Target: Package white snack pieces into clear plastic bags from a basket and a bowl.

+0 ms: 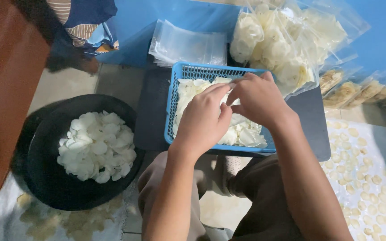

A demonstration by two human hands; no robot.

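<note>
Over the blue basket (180, 89) I have both hands meeting. My left hand (204, 120) hovers above its middle, fingers curled and pinched toward the fingertips of my right hand (258, 100), which comes across the basket's far side. Between the fingertips I seem to be gripping something thin and clear, perhaps a small bag, but I cannot tell for sure what it is. Inside the basket lie pale white chips (242, 134), filling its floor under my hands.

Left of the basket sits a black bowl (45, 178) with a heap of white slices (97, 145) in it. Just behind the basket rests a stack of empty clear bags (188, 44), and beside that, toward the right, a large clear sack of chips (282, 40). Further right of the basket, small filled packets (362, 91) lie in a row, with round pieces spread on a sheet (367, 178) below them.
</note>
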